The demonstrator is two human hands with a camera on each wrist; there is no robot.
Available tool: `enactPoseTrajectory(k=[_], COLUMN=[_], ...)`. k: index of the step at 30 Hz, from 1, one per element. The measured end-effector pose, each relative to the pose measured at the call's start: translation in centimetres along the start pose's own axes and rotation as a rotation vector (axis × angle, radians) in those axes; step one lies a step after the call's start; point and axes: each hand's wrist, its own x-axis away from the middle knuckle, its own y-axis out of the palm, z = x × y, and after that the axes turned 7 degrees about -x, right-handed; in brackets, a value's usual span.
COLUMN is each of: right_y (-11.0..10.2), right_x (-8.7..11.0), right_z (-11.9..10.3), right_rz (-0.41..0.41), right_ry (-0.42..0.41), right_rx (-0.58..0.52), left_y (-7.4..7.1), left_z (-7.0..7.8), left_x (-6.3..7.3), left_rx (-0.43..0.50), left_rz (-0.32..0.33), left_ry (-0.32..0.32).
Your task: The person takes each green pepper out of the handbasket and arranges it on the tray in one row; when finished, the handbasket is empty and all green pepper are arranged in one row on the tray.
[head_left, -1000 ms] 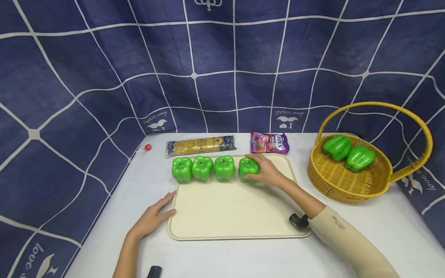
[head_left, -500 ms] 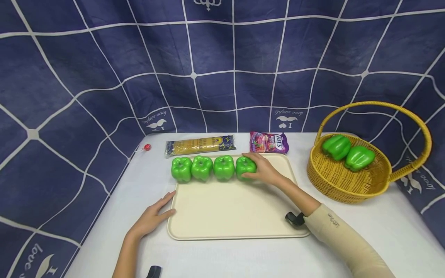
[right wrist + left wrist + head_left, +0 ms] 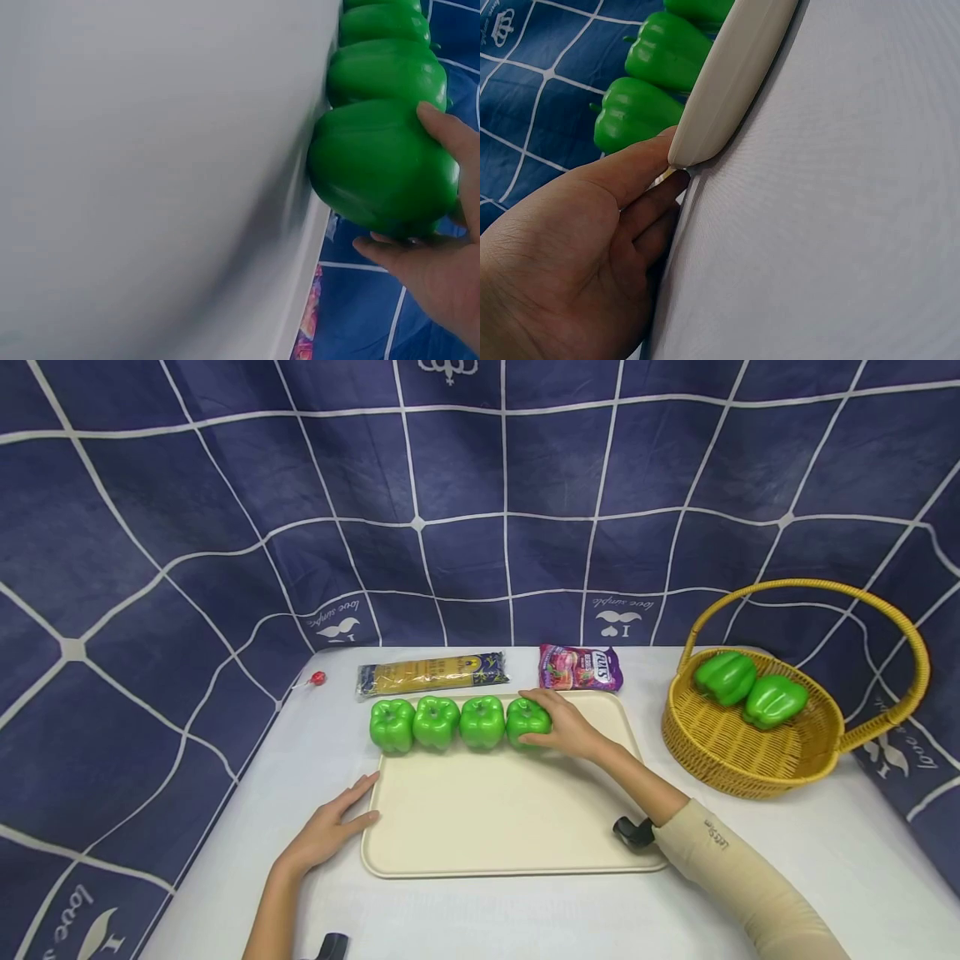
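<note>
Along the far edge of a cream tray stands a row of several green bell peppers. My right hand grips the rightmost green bell pepper, thumb on the near side and fingers on the far side. In the right wrist view this pepper sits at the end of the row, against or very near its neighbour. My left hand rests at the tray's left side, thumb and straight fingers touching its edge. The left wrist view shows these fingertips at the tray's rim.
A yellow wicker basket with a tall handle stands to the right, holding two green bell peppers. Behind the tray lie a pasta packet and a purple candy bag. A red lollipop lies at the far left.
My right hand has slid the rightmost bell pepper a little to the left, narrowing the gap to its neighbour. The left hand has stayed in place.
</note>
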Motion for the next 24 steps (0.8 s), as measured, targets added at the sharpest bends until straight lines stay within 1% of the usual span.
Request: enactPoseTrajectory(k=[3,7,10,12,14,18,21,24], right_y=[0.0,-0.2,-0.7,-1.3,-2.0,-4.0,-6.0,-8.3], right_x=[0.0,0.1,0.4,0.7,1.1,2.2,3.2,4.4], right_z=[0.0,-0.2,-0.5,-0.8,-1.0,-1.3,-1.3,-0.9], right_rz=[0.000,-0.008,-0.007,-0.001,0.010,0.052,0.106,0.169], right_ry=[-0.009,0.006,0.029,0.029,0.018,-0.047,-0.077,-0.075], right_rx=[0.001,0.008,0.005,0.002,0.006,0.040,0.075,0.112], left_y=[0.0,0.0,0.0,0.0,0.0,0.0,0.0,0.0], left_z=[0.0,0.0,0.0,0.0,0.0,0.0,0.0,0.1], left_x=[0.0,0.0,0.0,0.0,0.0,-0.1,-0.1,-0.1], left_rx=[0.003,0.004,0.000,0.000,0.002,-0.001,-0.011,-0.011], left_rz=[-0.003,-0.002,0.001,0.001,0.000,0.000,0.000,0.000], left_ry=[0.000,-0.001,-0.002,-0.003,-0.003,-0.005,-0.008,-0.012])
